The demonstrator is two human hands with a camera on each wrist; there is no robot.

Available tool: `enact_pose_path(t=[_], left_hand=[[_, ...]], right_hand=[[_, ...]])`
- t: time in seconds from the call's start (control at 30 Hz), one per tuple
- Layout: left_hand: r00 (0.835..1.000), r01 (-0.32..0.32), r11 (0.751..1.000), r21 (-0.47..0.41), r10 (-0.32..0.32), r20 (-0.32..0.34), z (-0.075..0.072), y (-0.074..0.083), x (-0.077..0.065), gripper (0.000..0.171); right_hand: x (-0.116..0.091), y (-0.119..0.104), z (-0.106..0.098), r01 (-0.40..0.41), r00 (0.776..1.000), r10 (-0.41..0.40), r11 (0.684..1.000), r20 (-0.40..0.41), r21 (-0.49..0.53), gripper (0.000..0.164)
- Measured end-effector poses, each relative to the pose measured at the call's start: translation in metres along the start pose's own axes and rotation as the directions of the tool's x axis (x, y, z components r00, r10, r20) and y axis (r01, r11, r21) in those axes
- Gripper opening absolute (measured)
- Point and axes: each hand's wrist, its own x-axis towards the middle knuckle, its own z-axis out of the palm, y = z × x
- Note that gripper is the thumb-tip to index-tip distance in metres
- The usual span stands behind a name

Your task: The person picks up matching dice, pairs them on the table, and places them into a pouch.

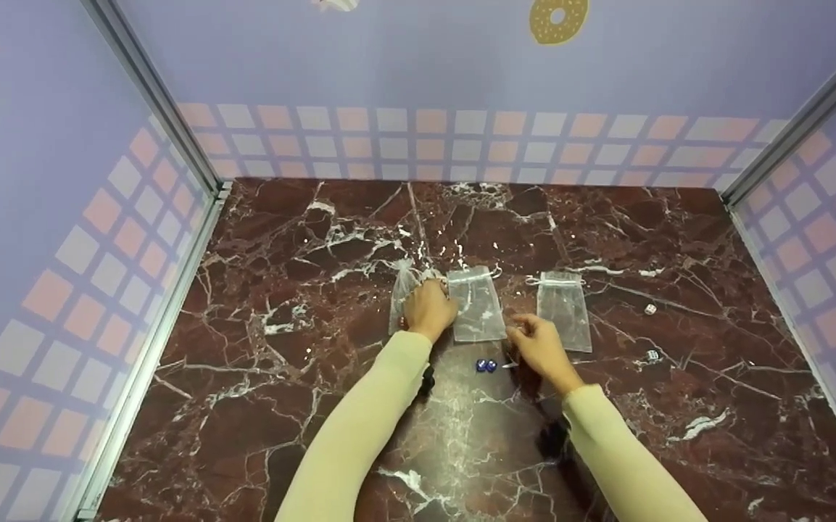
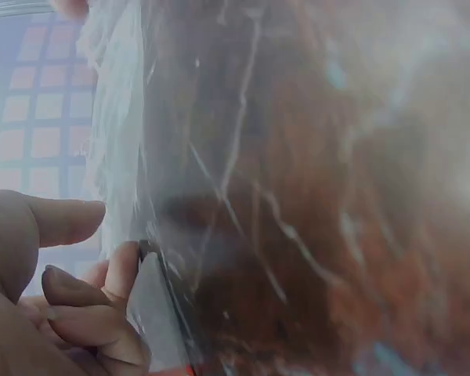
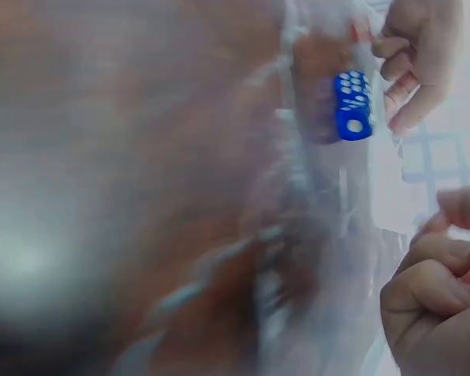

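Observation:
My left hand [image 1: 431, 308] is over the right side of a sheer drawstring pouch [image 1: 402, 279], its neck gathered at the top. In the left wrist view its thumb stands apart from the bent fingers [image 2: 102, 313], with no object visible between them. A small red item [image 3: 361, 31] shows beside this hand. My right hand [image 1: 539, 344] hovers between a middle flat pouch [image 1: 477, 308] and a right flat pouch [image 1: 566, 312]. Loosely bent, its fingers [image 3: 427, 286] hold nothing. Two blue dice [image 1: 486, 365] sit side by side below the middle pouch.
Two white dice [image 1: 650, 309] lie apart on the right of the dark red marbled tabletop [image 1: 243, 406]. Lilac panels [image 1: 388, 65] with a chequered band enclose the back and both sides.

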Motion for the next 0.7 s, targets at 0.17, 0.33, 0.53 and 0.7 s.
enact_pose_path(t=[0.17,0.33,0.53,0.7], left_hand=[[0.998,0.058,0.998,-0.038,-0.057,0.038,0.003,0.003,-0.002,0.011],[0.999,-0.003,0.989,-0.15,0.011,0.051,0.004,0.004,-0.004,0.007],[0.968,-0.228,0.877,-0.423,0.251,-0.003,-0.006,0.001,-0.008,0.005],[0.904,-0.372,0.758,-0.536,0.426,-0.026,-0.012,-0.001,-0.013,0.004]], right_hand=[[0.017,-0.01,0.005,-0.265,0.956,0.248,0.959,0.157,0.099,0.049],[0.017,-0.015,0.008,-0.352,0.929,0.315,0.913,0.193,0.205,0.051],[0.019,-0.02,-0.001,-0.205,0.978,0.197,0.895,0.06,0.397,0.045],[0.02,-0.027,-0.013,0.0,0.987,0.073,0.888,-0.142,0.459,0.043]])
